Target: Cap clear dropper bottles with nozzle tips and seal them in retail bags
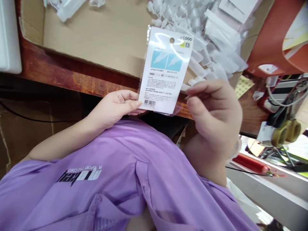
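My left hand (115,107) pinches the lower left corner of a flat clear packet (165,69) with a white and blue printed card inside, a barcode at its bottom and a hang hole at the top. The packet stands upright over the table edge. My right hand (213,112) is just right of the packet's lower edge, fingers curled together, pinching what looks like a small clear plastic piece (184,87) at the fingertips. My purple shirt (115,186) fills the bottom of the view.
A flat cardboard box (96,35) lies on the dark wooden table (60,75), with a pile of clear plastic pieces (211,48) behind the packet. An orange container (271,41) stands at the right, tape rolls (286,131) and a red cylinder (251,163) below it. A white tray (8,38) sits far left.
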A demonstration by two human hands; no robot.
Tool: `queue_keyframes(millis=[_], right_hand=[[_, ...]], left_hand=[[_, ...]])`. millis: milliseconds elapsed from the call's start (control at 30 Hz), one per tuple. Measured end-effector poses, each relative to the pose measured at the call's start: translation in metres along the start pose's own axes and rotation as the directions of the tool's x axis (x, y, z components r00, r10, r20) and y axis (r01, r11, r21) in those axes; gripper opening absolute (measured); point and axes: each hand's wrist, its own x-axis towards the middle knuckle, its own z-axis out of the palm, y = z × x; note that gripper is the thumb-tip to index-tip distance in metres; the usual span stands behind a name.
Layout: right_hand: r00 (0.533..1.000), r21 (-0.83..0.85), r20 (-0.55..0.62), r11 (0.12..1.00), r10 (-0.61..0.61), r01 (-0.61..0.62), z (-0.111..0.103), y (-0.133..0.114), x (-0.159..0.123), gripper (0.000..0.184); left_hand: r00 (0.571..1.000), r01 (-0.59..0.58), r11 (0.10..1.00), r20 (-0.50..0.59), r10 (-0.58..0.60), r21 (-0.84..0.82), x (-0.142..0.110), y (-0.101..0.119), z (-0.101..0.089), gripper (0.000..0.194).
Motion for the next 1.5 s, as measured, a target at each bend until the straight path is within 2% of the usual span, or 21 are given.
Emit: queue_keyframes(millis=[67,133,233,333,400,533,667,733,933,1100,1300,1400,1500], right_hand=[[0.998,0.078,-0.003,0.995,-0.056,0.056,-0.004,0.015,-0.013,0.024],[0.995,0.126,0.014,0.987,-0.104,0.101,0.002,0.027,-0.023,0.031],[0.993,0.115,-0.033,0.987,-0.111,0.114,0.017,0.034,-0.03,0.02],[0.994,0.108,-0.084,0.991,-0.075,0.084,0.028,0.033,-0.03,0.005],[0.995,0.154,-0.09,0.986,-0.053,0.066,0.031,0.032,-0.03,0.002],[0.995,0.28,-0.097,0.959,-0.01,0.037,0.033,0.031,-0.031,0.003],[0.982,0.385,-0.124,0.919,0.144,-0.086,0.036,0.031,-0.034,0.01],[0.969,0.44,-0.095,0.883,0.228,-0.164,0.038,0.031,-0.035,0.016],[0.926,0.496,0.01,0.803,0.376,-0.331,0.042,0.028,-0.036,0.026],[0.886,0.534,0.053,0.737,0.46,-0.414,0.041,0.024,-0.035,0.025],[0.879,0.527,0.107,0.723,0.464,-0.446,0.039,0.018,-0.034,0.025],[0.882,0.591,0.157,0.673,0.445,-0.445,0.04,0.017,-0.033,0.03],[0.877,0.675,0.21,0.585,0.431,-0.449,0.041,0.019,-0.031,0.037]], left_hand=[[1.0,0.005,1.0,-0.021,-0.004,0.005,-0.001,0.001,0.001,0.018],[0.999,0.005,1.0,-0.042,-0.004,0.017,-0.001,0.001,0.002,0.018],[0.997,-0.012,0.999,-0.078,0.015,0.04,-0.001,-0.001,0.005,0.019],[0.992,-0.039,0.998,-0.118,0.046,0.059,0.0,-0.002,0.009,0.021],[0.989,-0.041,0.996,-0.136,0.052,0.083,0.0,-0.002,0.013,0.023],[0.989,-0.006,0.99,-0.147,0.027,0.139,-0.001,0.0,0.018,0.024],[0.991,0.028,0.98,-0.135,-0.001,0.196,-0.004,0.001,0.015,0.025],[0.993,0.036,0.975,-0.122,-0.009,0.218,-0.005,0.0,0.01,0.025],[0.993,0.114,0.976,-0.062,-0.104,0.187,-0.006,-0.005,-0.001,0.026],[0.98,0.192,0.977,-0.069,-0.186,0.096,-0.006,-0.009,-0.005,0.02],[0.979,0.196,0.98,-0.061,-0.193,0.038,-0.005,-0.014,-0.012,0.024],[0.985,0.166,0.984,-0.057,-0.162,0.064,-0.007,-0.014,-0.015,0.025],[0.99,0.132,0.986,-0.058,-0.127,0.099,-0.01,-0.013,-0.016,0.024]])
